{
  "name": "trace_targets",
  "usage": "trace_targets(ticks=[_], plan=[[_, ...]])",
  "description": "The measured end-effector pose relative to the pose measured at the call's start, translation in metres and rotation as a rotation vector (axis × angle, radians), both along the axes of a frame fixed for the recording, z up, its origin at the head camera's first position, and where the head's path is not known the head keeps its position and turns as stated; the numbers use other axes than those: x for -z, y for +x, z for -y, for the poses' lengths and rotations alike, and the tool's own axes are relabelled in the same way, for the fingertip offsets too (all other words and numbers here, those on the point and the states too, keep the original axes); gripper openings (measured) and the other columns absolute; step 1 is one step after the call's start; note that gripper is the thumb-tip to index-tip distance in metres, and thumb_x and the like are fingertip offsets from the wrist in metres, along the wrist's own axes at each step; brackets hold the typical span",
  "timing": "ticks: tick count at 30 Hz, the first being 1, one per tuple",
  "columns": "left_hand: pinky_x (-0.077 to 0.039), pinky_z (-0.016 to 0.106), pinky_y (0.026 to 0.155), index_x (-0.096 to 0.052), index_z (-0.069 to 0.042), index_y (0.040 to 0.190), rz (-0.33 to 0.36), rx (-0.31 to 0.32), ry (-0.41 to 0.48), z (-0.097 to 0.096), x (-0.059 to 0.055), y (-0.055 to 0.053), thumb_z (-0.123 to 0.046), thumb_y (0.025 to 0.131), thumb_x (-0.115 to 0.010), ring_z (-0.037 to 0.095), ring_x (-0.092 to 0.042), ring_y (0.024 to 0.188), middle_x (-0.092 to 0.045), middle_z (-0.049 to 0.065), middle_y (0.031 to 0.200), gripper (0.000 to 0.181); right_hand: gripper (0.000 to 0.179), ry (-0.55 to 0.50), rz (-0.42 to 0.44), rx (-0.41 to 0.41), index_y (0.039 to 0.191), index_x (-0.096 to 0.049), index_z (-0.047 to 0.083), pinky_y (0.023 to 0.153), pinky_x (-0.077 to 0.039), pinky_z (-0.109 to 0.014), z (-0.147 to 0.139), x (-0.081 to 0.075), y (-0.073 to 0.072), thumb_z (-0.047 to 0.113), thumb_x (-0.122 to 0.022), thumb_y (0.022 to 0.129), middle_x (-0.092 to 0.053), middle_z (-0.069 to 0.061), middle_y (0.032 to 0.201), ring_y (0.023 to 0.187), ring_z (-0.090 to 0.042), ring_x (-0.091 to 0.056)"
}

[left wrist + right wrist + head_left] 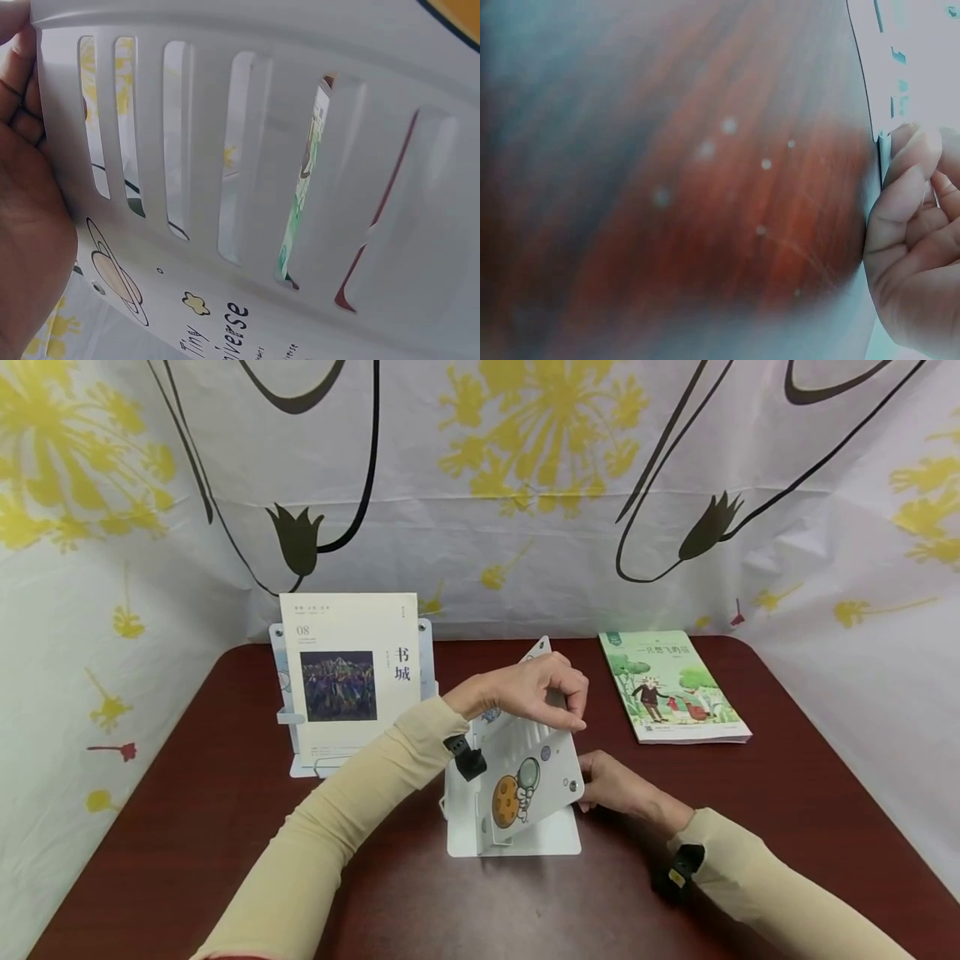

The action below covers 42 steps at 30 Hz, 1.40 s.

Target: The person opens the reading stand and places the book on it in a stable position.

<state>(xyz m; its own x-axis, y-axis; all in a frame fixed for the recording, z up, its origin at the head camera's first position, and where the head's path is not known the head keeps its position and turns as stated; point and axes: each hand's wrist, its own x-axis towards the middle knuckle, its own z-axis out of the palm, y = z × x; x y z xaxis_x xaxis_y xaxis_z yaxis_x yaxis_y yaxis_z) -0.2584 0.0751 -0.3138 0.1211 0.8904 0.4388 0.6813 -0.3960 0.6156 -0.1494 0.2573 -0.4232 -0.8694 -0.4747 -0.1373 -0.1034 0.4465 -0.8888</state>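
Observation:
A white bookend-style book stand (555,781) with an astronaut and planet print stands tilted in the middle of the table. My left hand (536,689) reaches across and grips its upper part, the fingers bent down over the panel edge. The slotted panel (202,150) fills the left wrist view, with the left hand (34,187) along its side and some fingers hidden behind. At the stand's right side, low down, my right hand (618,789) pinches its edge. The right wrist view has the thumb and fingers of the right hand (919,232) bent together at the white edge.
On the left, a cream book (337,627) with a dark picture leans upright on a pale blue book stand (427,652). A green picture book (675,685) lies flat at the back right of the dark red table (187,827). A patterned curtain (420,485) hangs behind.

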Motion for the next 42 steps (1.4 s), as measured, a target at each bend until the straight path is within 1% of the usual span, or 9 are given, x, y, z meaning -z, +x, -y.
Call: trace_targets(ticks=[7, 12, 16, 21, 26, 29, 32, 35, 42], plan=[[-0.04, 0.024, 0.061, -0.066, -0.008, 0.068, 0.038, -0.033, -0.019, 0.001, -0.003, 0.003, -0.004, 0.084, -0.065, 0.01, -0.05, 0.062, -0.061, -0.003, 0.07, 0.017, 0.017, -0.003, 0.051, 0.017, 0.098, -0.064, -0.011, 0.048, -0.047, -0.021, -0.001, -0.003, 0.002, -0.003, -0.063, 0.083, -0.063, -0.004, 0.074, 0.051, -0.007, -0.054], [-0.045, 0.025, 0.067, -0.066, -0.005, 0.072, 0.114, -0.159, 0.009, 0.004, -0.002, 0.007, -0.001, 0.084, -0.066, 0.01, -0.054, 0.069, -0.062, 0.0, 0.074, 0.013, 0.016, -0.022, 0.053, 0.028, 0.096, -0.063, -0.013, 0.048, -0.047, -0.021, -0.001, 0.0, 0.004, -0.005, -0.063, 0.082, -0.062, -0.006, 0.07, 0.051, -0.007, -0.055], [-0.048, 0.026, 0.073, -0.068, 0.0, 0.083, 0.18, -0.378, 0.121, 0.011, 0.002, 0.006, 0.002, 0.084, -0.065, 0.012, -0.058, 0.078, -0.065, 0.01, 0.085, 0.003, 0.014, -0.033, 0.03, 0.033, 0.094, -0.063, -0.013, 0.049, -0.048, -0.022, 0.001, 0.001, 0.007, -0.007, -0.062, 0.082, -0.061, -0.009, 0.067, 0.052, -0.007, -0.057], [-0.048, 0.026, 0.088, -0.063, 0.004, 0.11, 0.365, -0.712, 0.206, 0.025, 0.009, -0.005, -0.001, 0.091, -0.058, 0.021, -0.06, 0.102, -0.063, 0.018, 0.113, 0.021, 0.016, -0.044, 0.01, 0.04, 0.097, -0.062, -0.013, 0.052, -0.05, -0.023, 0.002, 0.002, 0.013, -0.005, -0.063, 0.082, -0.065, -0.013, 0.073, 0.058, -0.008, -0.061], [-0.041, 0.03, 0.101, -0.048, -0.006, 0.135, 0.513, -0.956, -0.007, 0.041, 0.017, -0.014, -0.016, 0.096, -0.053, 0.02, -0.049, 0.124, -0.051, 0.008, 0.136, 0.04, 0.022, -0.052, 0.001, 0.088, 0.102, -0.062, -0.01, 0.057, -0.052, -0.025, 0.001, 0.0, 0.024, 0.0, -0.065, 0.083, -0.068, -0.015, 0.08, 0.065, -0.011, -0.064], [-0.04, 0.035, 0.103, -0.043, -0.01, 0.139, 0.528, -0.992, -0.193, 0.049, 0.024, -0.016, -0.021, 0.097, -0.051, 0.02, -0.045, 0.128, -0.046, 0.006, 0.141, 0.044, 0.02, -0.058, -0.027, 0.119, 0.1, -0.061, -0.009, 0.06, -0.053, -0.026, 0.002, -0.003, 0.033, 0.002, -0.066, 0.083, -0.068, -0.014, 0.081, 0.068, -0.011, -0.064], [-0.04, 0.036, 0.103, -0.043, -0.01, 0.139, 0.518, -0.986, -0.291, 0.052, 0.031, -0.017, -0.023, 0.097, -0.051, 0.021, -0.045, 0.128, -0.047, 0.007, 0.14, 0.045, 0.018, -0.086, -0.059, 0.152, 0.096, -0.061, -0.008, 0.06, -0.053, -0.027, 0.006, -0.006, 0.044, 0.003, -0.066, 0.084, -0.067, -0.017, 0.079, 0.068, -0.011, -0.064], [-0.041, 0.036, 0.102, -0.046, -0.007, 0.137, 0.508, -0.981, -0.316, 0.053, 0.036, -0.018, -0.021, 0.097, -0.053, 0.022, -0.048, 0.125, -0.05, 0.009, 0.136, 0.044, 0.017, -0.181, -0.098, 0.172, 0.095, -0.059, -0.011, 0.057, -0.053, -0.028, 0.015, -0.008, 0.056, 0.001, -0.065, 0.084, -0.066, -0.015, 0.077, 0.065, -0.009, -0.063], [-0.043, 0.035, 0.098, -0.051, -0.006, 0.133, 0.501, -0.978, -0.326, 0.053, 0.042, -0.02, -0.019, 0.095, -0.055, 0.022, -0.053, 0.118, -0.055, 0.01, 0.129, 0.04, 0.016, -0.426, -0.15, 0.194, 0.092, -0.049, -0.019, 0.053, -0.051, -0.024, 0.042, -0.011, 0.08, -0.01, -0.059, 0.083, -0.061, 0.01, 0.077, 0.063, -0.002, -0.059]])
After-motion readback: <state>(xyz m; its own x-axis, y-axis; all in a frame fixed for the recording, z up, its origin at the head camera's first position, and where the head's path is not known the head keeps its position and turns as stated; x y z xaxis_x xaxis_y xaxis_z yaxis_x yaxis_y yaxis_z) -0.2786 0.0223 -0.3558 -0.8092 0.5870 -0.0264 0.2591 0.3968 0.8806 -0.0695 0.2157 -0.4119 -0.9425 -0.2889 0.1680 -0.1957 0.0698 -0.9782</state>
